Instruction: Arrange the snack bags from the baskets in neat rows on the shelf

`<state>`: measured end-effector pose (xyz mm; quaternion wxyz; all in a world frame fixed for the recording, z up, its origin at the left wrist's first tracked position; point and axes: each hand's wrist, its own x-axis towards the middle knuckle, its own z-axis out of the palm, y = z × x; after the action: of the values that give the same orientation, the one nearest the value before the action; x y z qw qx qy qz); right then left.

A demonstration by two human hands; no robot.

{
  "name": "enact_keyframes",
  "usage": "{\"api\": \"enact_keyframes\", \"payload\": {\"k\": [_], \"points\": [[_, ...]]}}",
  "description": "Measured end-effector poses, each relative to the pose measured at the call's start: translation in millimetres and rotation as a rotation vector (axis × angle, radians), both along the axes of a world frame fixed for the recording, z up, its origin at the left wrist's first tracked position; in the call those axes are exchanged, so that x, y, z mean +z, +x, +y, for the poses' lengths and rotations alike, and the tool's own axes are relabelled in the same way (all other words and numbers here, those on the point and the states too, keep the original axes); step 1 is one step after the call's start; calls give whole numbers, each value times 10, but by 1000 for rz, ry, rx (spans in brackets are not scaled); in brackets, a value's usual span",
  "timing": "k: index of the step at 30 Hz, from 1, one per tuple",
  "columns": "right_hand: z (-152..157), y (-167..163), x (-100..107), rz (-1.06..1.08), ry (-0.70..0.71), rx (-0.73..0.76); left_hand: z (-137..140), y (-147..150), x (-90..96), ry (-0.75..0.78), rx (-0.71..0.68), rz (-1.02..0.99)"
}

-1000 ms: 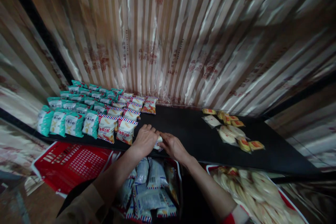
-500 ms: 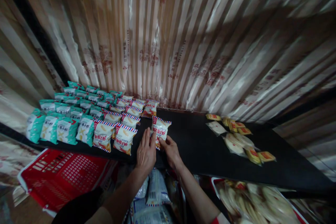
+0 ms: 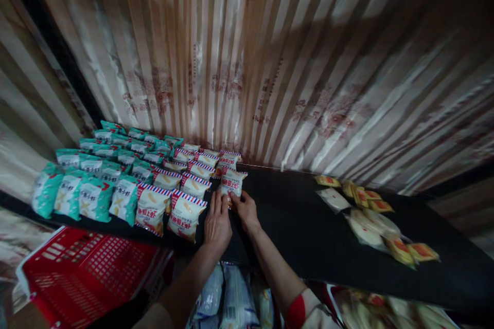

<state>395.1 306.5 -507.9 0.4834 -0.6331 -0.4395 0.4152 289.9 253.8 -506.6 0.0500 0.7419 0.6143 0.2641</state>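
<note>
Between my two hands stands a white and red snack bag (image 3: 232, 182) with a striped top edge. My left hand (image 3: 218, 223) presses its straight fingers against the bag's lower left. At the lower right, my right hand (image 3: 246, 212) grips it with thumb and fingers. Another bag of the same kind (image 3: 228, 158) is right behind it. Rows of matching bags (image 3: 188, 216) fill the shelf to my left, and beyond them are rows of teal and white snack bags (image 3: 96, 198). All these bags rest on a black shelf (image 3: 285, 216).
Yellow packets (image 3: 401, 252) and flat pale packages (image 3: 366, 229) lie on the shelf's right part. A red basket (image 3: 88, 272) is below at left. Bagged goods (image 3: 237, 295) sit under my arms, and a container with pale packages (image 3: 386, 313) is below right. A striped curtain (image 3: 247, 61) hangs behind.
The held snack bag has moved back and slightly left, close to the bag behind it. Both hands have moved with it. The view has shifted slightly.
</note>
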Motion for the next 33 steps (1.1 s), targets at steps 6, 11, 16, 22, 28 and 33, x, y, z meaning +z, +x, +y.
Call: {"api": "enact_keyframes", "payload": {"k": [6,11,16,22,28,33], "points": [[145,-102,-10,-117,0,39,135,-21,-4,1,41,-28],[217,-120,64,-337,-7,44,187,-40,-22,-24,42,-55],[232,-135,106,-446,-23,18,218,-40,-11,-60,29,-74],[239,-147,47,-362,27,6,276,-24,-46,-59,14,-75],[333,-128,42,-365,-1,10,343,-25,-59,-30,27,-55],[371,-134,20,-473,-38,20,367,-31,-107,-46,12,-8]]}}
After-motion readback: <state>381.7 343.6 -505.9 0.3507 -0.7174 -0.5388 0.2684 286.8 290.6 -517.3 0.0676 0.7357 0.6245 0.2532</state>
